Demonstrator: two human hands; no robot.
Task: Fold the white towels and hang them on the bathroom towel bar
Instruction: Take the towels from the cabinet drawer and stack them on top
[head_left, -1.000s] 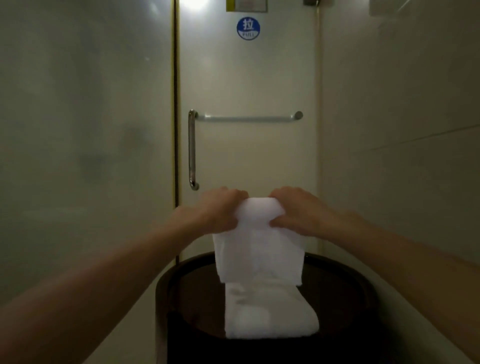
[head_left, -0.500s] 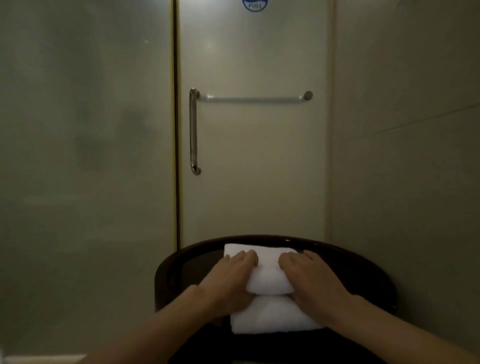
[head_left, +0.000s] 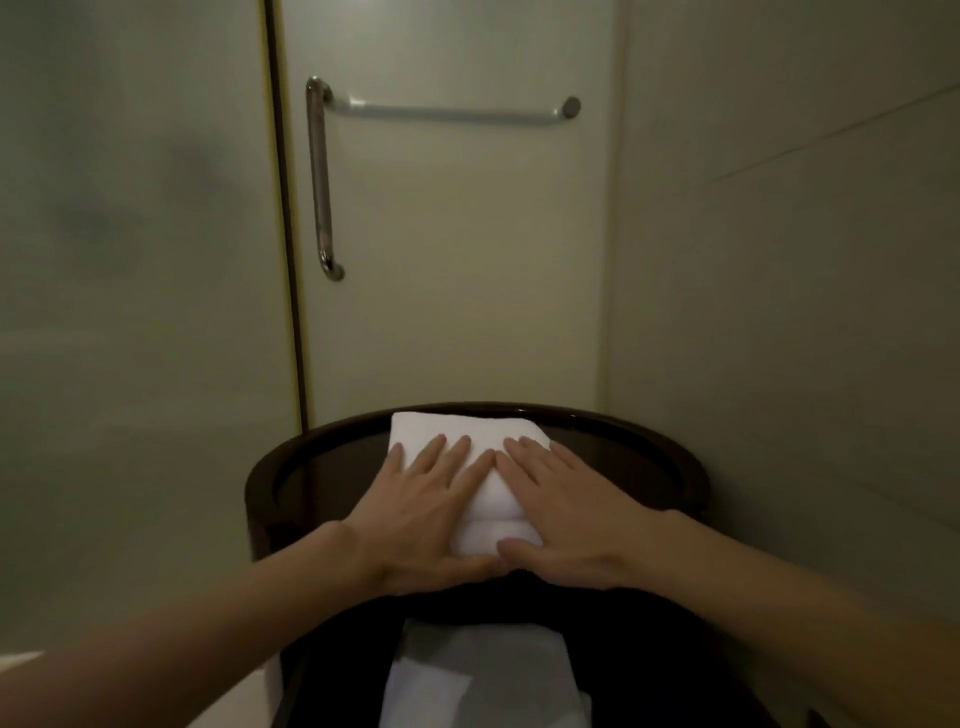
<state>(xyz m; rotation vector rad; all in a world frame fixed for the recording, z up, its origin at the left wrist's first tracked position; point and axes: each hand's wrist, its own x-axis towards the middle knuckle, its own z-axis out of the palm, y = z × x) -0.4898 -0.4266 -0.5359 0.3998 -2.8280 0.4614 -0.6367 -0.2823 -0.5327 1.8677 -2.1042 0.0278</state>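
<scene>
A folded white towel (head_left: 467, 431) lies on the dark round table (head_left: 649, 441) in front of me. My left hand (head_left: 421, 509) rests flat on the towel's left half, fingers spread. My right hand (head_left: 566, 512) lies flat on its right half, fingers spread as well. Both palms press down on the folded layers; neither hand grips anything. The horizontal towel bar (head_left: 452, 111) is mounted on the pale door (head_left: 467, 260) behind the table, bare, above and beyond my hands.
A vertical metal door handle (head_left: 319, 182) hangs left of the bar. A frosted glass panel (head_left: 130, 260) stands at the left, a tiled wall (head_left: 805, 260) at the right. More white cloth (head_left: 478, 680) shows on a lower level under the table top.
The towel went from held up by both hands to lying folded on the table. My hands have opened and now press flat on it. The view has tilted downward.
</scene>
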